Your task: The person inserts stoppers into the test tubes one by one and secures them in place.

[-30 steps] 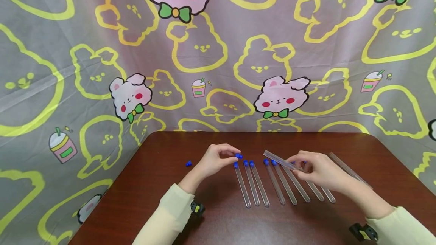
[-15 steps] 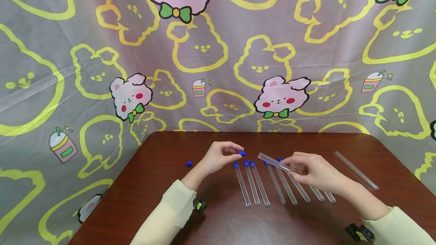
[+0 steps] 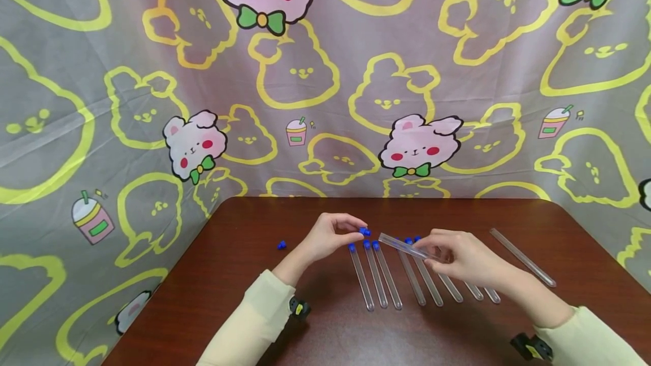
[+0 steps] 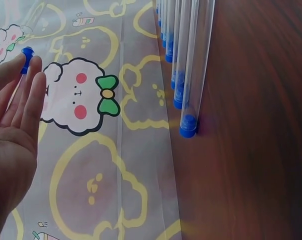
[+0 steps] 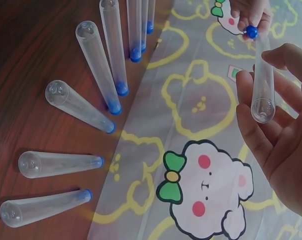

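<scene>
Between thumb and fingers, my left hand (image 3: 322,237) pinches a small blue cap (image 3: 364,231) above the table. My right hand (image 3: 470,254) holds a clear test tube (image 3: 399,244), tilted, its far end pointing left at the cap with a short gap between them. In the right wrist view the tube's rounded end (image 5: 263,110) faces the camera, and thumb and fingers are around its sides. Below both hands lies a row of test tubes (image 3: 387,277) with blue caps at their far ends. The right hand hides some of those caps.
Another loose blue cap (image 3: 282,245) lies on the brown table (image 3: 229,287) to the left. An uncapped test tube (image 3: 524,257) lies beyond the row at the right. A patterned cloth (image 3: 335,106) hangs behind the table's back edge.
My right hand has moved left with its tube, narrowing the gap to the cap. My left hand has shifted slightly right. The uncapped tube at right has shifted right, then back left.
</scene>
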Tool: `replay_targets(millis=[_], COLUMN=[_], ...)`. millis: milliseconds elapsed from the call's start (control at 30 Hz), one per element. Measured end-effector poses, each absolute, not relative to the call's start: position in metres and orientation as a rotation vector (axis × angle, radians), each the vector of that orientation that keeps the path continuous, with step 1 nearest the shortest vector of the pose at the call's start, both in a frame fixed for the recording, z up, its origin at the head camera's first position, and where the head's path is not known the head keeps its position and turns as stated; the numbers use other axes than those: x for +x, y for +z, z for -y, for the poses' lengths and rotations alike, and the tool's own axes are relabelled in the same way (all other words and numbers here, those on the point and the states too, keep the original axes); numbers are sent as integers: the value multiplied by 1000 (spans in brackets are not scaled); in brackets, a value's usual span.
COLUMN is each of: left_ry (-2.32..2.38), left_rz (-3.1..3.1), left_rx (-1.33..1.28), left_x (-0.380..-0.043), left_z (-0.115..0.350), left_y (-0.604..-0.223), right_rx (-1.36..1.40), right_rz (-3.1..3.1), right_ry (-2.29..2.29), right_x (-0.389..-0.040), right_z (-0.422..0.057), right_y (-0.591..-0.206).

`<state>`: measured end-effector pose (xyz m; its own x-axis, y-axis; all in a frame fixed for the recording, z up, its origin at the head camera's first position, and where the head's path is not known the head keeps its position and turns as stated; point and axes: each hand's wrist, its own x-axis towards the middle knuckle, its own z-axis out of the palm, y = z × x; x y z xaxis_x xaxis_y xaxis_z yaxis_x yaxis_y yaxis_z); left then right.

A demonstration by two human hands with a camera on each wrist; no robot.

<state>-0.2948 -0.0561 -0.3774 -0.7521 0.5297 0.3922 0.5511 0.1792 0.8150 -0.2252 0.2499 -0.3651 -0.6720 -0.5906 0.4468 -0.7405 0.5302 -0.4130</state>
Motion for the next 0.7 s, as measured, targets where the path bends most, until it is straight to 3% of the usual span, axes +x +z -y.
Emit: replay_targets(millis=[700], left_ry=[-1750], left_rz=[2442], left_rx=[-1115], left_x=[-277], left_z=[49], left_y=[-364], right_rx=[1074], right_rz=[2590], right_ry=[803], right_x=[-227], right_z=[-240], right_y=[-364])
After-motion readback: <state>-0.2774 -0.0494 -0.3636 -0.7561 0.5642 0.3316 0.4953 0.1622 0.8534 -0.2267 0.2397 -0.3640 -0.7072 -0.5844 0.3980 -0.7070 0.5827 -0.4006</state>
